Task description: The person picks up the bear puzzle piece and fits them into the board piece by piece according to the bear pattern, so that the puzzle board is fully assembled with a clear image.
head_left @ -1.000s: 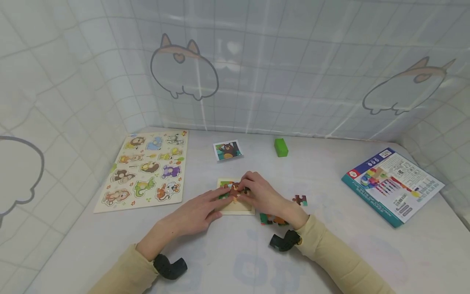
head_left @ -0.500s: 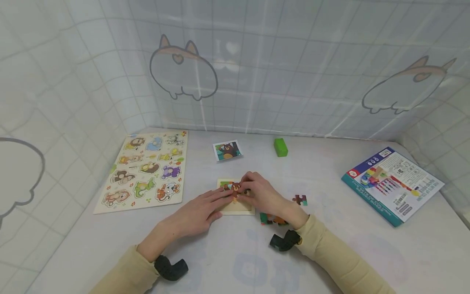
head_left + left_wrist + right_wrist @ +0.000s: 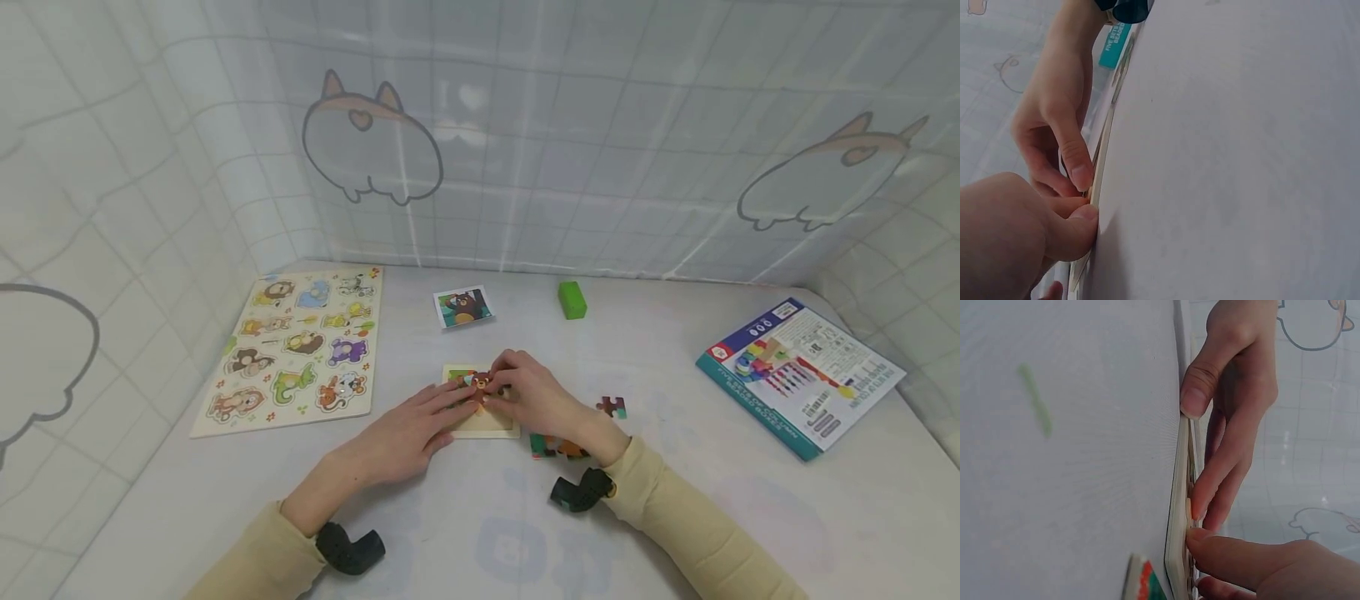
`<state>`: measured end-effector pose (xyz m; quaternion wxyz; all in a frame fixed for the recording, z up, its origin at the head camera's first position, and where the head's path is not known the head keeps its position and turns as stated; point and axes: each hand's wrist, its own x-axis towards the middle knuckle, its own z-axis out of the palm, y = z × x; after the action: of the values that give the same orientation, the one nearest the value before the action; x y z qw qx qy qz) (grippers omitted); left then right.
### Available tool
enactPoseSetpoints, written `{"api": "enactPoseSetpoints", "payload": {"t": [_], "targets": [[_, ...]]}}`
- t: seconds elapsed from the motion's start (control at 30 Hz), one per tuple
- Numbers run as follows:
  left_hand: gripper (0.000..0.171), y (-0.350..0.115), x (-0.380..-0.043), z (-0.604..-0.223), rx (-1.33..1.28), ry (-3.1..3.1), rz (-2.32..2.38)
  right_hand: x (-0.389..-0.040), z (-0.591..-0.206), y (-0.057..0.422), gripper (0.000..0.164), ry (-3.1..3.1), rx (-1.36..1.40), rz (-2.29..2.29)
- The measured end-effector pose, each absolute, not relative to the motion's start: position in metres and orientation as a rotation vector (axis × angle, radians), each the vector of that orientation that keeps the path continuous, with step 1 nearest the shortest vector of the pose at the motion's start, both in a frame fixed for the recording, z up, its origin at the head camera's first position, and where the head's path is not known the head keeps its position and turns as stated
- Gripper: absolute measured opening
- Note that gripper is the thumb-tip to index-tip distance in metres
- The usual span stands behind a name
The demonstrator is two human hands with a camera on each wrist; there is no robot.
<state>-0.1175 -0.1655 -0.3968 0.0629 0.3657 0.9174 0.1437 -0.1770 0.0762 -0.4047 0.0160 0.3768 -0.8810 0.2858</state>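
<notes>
A small wooden puzzle tray (image 3: 487,430) lies in front of me, with bear puzzle pieces in its upper part. My left hand (image 3: 405,429) rests over its left side, fingers stretched flat and fingertips on a brown bear-face puzzle piece (image 3: 482,382). From the right, my right hand (image 3: 536,398) pinches that piece between thumb and bent fingers. In the right wrist view the left thumb (image 3: 1196,400) touches the tray's edge (image 3: 1175,506), and the right thumb (image 3: 1229,550) sits close over the pieces. The fingers hide part of the tray.
Loose puzzle pieces (image 3: 612,407) lie right of the tray, others (image 3: 545,447) partly under my right wrist. Behind are a bear picture card (image 3: 463,308) and a green block (image 3: 572,300). An animal puzzle board (image 3: 300,350) stands left, a boxed toy set (image 3: 802,379) right.
Both hands stay almost in place over the tray. The left fingers have shifted very slightly, and more of the bear's face shows between the hands. The whole view has drifted a little.
</notes>
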Motion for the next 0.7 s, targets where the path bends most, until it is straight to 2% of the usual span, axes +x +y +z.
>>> {"api": "enactPoseSetpoints", "payload": {"t": [0.37,0.7], "targets": [[0.055,-0.1627,-0.1165,-0.3991,0.975,2.746,0.492,-0.1774,-0.4031,0.0765,0.01,-2.741,1.161,0.923],[0.054,-0.1631,-0.1164,-0.3984,1.023,2.741,0.469,-0.1789,-0.4071,0.0777,0.013,-2.748,1.15,0.938]]}}
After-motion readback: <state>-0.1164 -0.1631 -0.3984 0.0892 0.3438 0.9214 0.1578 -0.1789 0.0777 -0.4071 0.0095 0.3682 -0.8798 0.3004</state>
